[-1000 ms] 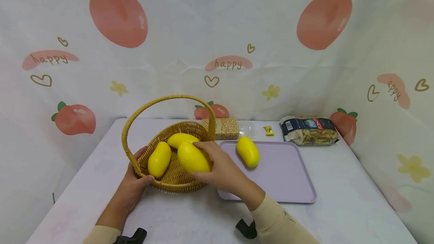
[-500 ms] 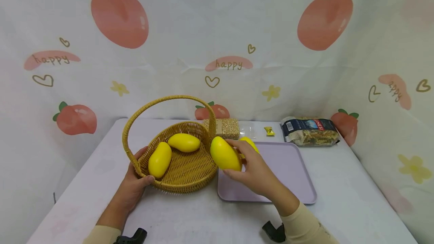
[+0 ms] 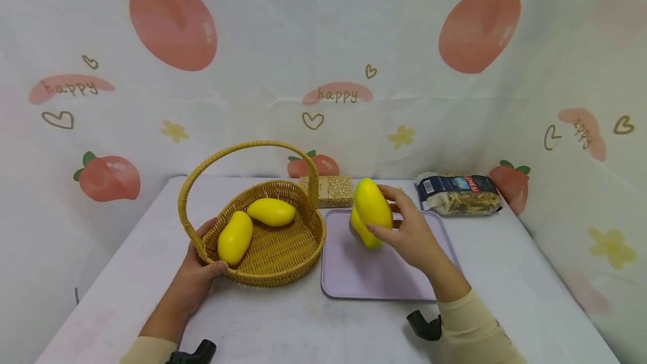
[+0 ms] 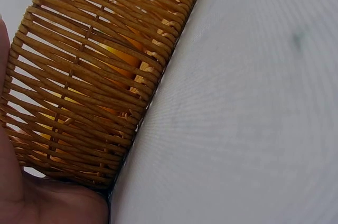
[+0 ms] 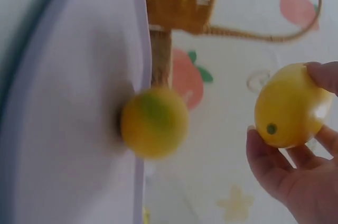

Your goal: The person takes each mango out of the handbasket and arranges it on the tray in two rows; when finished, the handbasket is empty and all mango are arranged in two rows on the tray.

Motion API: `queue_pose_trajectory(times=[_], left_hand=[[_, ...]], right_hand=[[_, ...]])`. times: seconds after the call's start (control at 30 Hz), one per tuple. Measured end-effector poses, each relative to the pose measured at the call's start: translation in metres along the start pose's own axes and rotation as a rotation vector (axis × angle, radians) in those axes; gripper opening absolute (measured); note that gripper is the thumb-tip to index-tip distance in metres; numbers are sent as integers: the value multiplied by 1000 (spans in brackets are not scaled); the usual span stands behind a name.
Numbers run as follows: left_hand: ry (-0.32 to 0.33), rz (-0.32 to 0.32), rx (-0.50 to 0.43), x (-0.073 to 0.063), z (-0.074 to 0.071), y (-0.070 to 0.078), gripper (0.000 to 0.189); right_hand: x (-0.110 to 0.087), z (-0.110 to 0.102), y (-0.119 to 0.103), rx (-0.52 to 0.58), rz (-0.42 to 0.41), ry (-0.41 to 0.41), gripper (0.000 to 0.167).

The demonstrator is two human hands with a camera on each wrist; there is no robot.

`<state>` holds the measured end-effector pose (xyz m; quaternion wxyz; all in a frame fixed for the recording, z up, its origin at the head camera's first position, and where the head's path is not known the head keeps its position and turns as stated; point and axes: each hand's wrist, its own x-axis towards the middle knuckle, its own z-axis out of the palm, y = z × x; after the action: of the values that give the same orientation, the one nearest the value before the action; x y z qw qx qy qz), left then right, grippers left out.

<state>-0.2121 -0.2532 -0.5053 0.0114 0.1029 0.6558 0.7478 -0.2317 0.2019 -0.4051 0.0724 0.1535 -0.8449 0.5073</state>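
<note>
My right hand (image 3: 411, 235) grips a yellow mango (image 3: 373, 203) between thumb and fingers, up above the lilac tray (image 3: 349, 282). In the right wrist view the held mango (image 5: 290, 108) shows a small green stem spot and hangs apart from a second mango (image 5: 155, 122) that lies on the tray. From the head that tray mango (image 3: 365, 235) is partly covered by the held one. My left hand (image 3: 194, 277) holds the left rim of a wicker basket (image 3: 283, 249), thumb over the edge. Two mangoes lie inside it, one at the left (image 3: 235, 239), one at the back (image 3: 272, 212).
A pack of corn kernels (image 3: 336, 191) lies behind the basket and tray. At the back right is a pasta bag (image 3: 459, 194). The basket's tall handle (image 3: 247, 145) arches over its opening. A printed cloth (image 3: 242, 72) hangs along the table's back.
My right hand has lifted the mango out of the basket and carried it right, over the tray, raising it a little. The left hand stays on the basket rim.
</note>
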Motion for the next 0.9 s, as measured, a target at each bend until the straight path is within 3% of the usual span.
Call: queue_pose_trajectory(times=[0.23, 0.4, 0.9], left_hand=[[3, -7, 1, 0, 0, -1, 94], [-1, -14, 9, 0, 0, -1, 93], [-3, -6, -5, 1, 2, 2, 93]], right_hand=[[6, -26, 24, 4, 117, 78, 80], [9, -33, 47, -65, 214, 108, 80], [13, -35, 82, -306, 354, -82, 71]])
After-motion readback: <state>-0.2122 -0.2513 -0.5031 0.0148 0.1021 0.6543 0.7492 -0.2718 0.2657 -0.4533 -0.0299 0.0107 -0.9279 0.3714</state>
